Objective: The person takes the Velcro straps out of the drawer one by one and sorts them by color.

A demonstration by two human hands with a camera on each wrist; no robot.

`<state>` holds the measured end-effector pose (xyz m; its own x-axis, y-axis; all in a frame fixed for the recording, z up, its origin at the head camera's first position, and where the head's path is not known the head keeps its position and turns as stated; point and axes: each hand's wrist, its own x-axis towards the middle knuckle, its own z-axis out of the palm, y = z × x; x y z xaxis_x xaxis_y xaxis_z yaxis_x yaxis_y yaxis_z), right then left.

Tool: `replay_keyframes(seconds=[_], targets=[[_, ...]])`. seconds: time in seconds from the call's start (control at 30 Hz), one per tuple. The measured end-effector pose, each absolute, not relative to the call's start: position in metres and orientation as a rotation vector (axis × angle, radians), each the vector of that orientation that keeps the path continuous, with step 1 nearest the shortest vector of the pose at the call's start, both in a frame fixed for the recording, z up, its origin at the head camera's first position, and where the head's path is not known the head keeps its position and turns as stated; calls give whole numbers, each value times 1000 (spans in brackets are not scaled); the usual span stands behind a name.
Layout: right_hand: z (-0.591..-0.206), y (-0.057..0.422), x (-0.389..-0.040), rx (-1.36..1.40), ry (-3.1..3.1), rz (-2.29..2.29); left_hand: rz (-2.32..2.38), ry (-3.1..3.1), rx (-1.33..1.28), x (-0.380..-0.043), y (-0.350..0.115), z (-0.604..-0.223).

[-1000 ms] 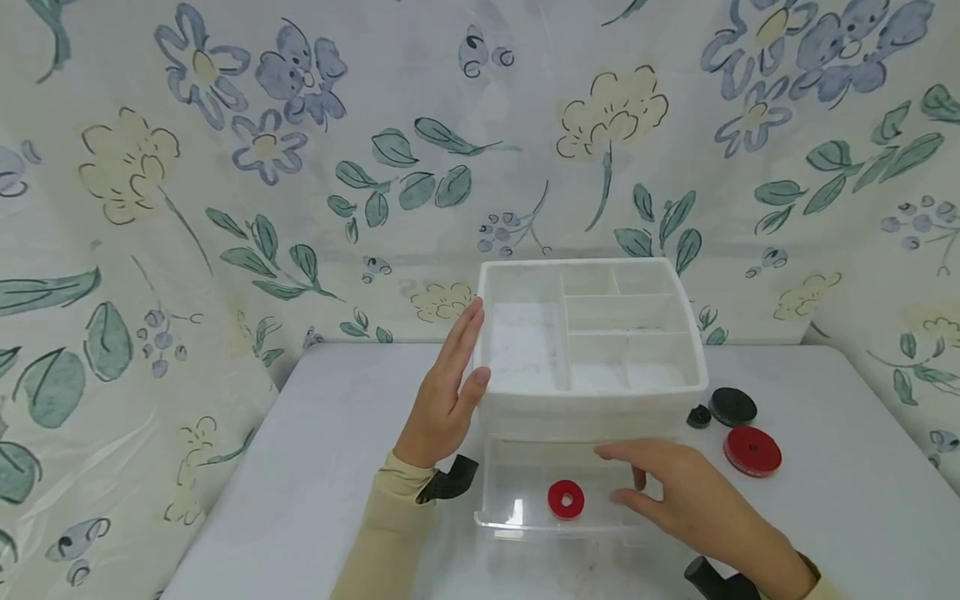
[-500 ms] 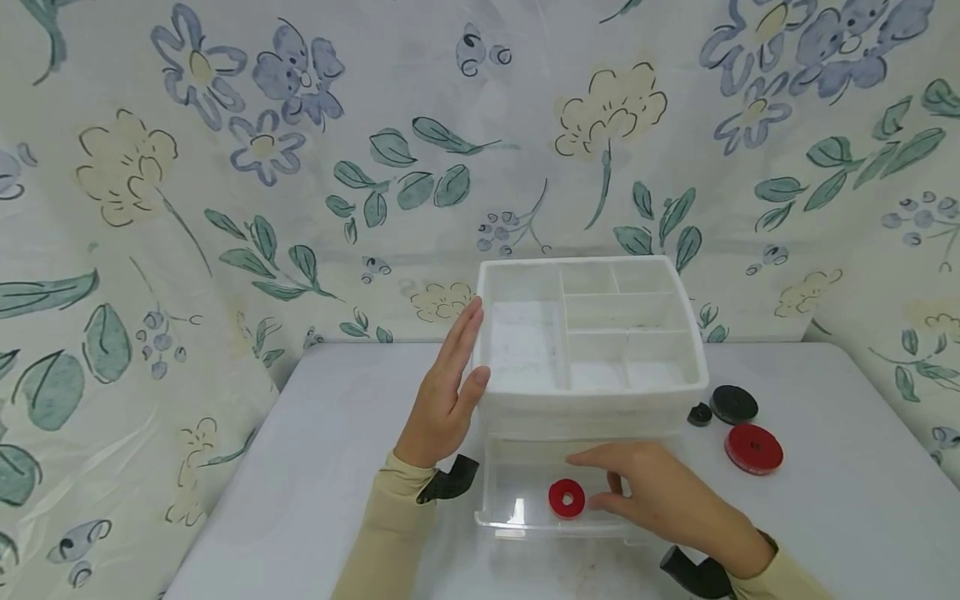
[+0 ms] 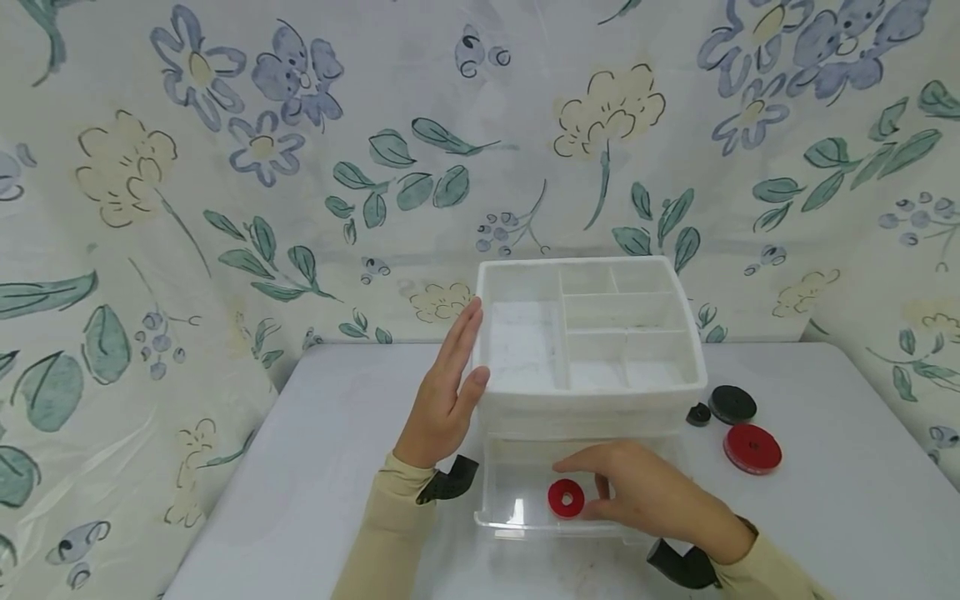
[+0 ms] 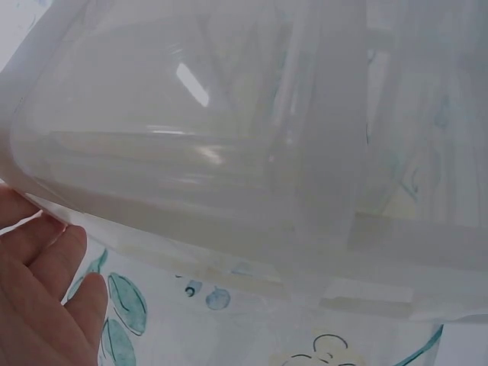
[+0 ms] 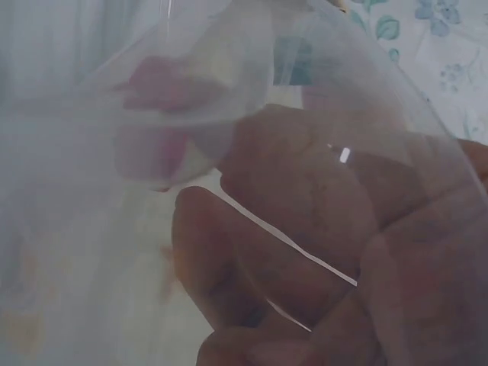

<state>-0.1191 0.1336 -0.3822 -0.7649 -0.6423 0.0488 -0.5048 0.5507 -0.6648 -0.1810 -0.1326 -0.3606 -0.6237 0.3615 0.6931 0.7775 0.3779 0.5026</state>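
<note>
A white organizer box (image 3: 592,400) with a divided top stands on the table, its clear lower drawer (image 3: 517,479) pulled out toward me. Inside that drawer lies a small red ring-shaped disc (image 3: 566,498) with a hole in its middle. My left hand (image 3: 442,396) rests with straight fingers against the box's left side; in the left wrist view its fingertips touch the wall. Over the drawer is my right hand (image 3: 645,492), thumb close to the ring's right edge and index finger just above it, spread apart. Whether the thumb touches the ring, I cannot tell.
On the table (image 3: 322,467) to the right of the box lie a larger red disc (image 3: 752,449), a black disc (image 3: 732,405) and a small black piece (image 3: 698,415). Floral cloth (image 3: 420,83) hangs behind the table and along its sides.
My right hand has moved left over the drawer, up to the red ring. The left hand stays against the box, and the ring has not moved.
</note>
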Motion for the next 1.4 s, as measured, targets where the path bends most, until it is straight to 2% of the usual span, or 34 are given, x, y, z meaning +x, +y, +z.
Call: replay_keyframes(seconds=[1.0,1.4], targets=[[-384,127,-126,-993,2583,-798,-1179,-2151,-984,-181,-132,-361],[-381,133,-124,-1022,2586,-858,-1170,-2151,-987,-182,-132,-361]])
